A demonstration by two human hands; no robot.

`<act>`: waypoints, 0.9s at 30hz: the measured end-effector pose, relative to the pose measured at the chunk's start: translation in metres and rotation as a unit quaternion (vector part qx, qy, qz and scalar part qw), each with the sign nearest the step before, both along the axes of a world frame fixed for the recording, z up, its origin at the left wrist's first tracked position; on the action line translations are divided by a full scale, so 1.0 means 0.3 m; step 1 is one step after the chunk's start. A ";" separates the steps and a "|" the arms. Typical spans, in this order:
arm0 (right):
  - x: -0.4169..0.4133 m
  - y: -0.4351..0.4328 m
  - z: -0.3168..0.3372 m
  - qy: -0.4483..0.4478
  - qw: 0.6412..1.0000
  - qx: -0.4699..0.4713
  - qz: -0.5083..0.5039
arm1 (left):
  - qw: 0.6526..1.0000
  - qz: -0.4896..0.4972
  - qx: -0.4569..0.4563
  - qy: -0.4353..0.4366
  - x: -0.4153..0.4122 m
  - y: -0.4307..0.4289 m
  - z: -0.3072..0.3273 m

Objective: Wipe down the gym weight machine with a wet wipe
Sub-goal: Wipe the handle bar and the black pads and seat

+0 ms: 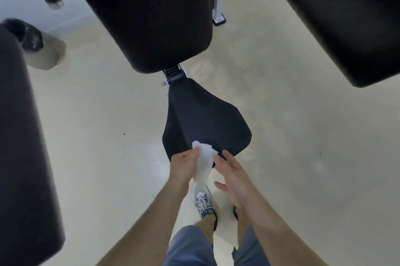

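Gripping wipe (203, 160) in left hand (184, 165) at near edge of seat (207, 118); right hand (234, 181) spread wide just beside.

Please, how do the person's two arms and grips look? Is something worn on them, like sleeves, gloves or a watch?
The left forearm and the right forearm are bare as far as the frame shows, with no sleeve in view. The left grip and the right grip wear no gloves. No watch, bracelet or ring can be seen.
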State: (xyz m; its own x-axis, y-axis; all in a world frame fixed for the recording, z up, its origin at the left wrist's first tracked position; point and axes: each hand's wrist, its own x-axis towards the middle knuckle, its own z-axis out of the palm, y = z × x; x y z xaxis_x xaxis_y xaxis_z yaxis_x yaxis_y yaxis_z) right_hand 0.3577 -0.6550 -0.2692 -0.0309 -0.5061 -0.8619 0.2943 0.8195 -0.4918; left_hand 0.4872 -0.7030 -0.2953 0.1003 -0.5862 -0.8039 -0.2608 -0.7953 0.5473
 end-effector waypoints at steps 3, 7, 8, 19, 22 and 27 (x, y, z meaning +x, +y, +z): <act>0.030 -0.045 0.167 0.084 0.992 -0.088 -0.038 | 0.987 0.097 -0.021 0.125 -0.042 -0.014 0.200; 0.030 -0.071 0.418 0.069 0.978 -0.150 -0.130 | 0.951 0.163 -0.059 0.255 -0.045 0.032 0.426; 0.030 -0.071 0.473 0.057 0.974 -0.167 -0.140 | 0.942 0.156 -0.065 0.291 -0.035 0.046 0.471; 0.014 -0.016 0.882 0.272 0.878 -0.389 -0.055 | 0.901 0.065 -0.190 0.383 0.074 0.145 0.936; -0.008 0.018 0.933 0.220 0.901 -0.365 -0.084 | 0.897 0.055 -0.228 0.374 0.099 0.180 1.032; -0.075 0.088 0.965 0.229 0.913 -0.338 -0.021 | 0.906 0.074 -0.296 0.293 0.136 0.294 1.110</act>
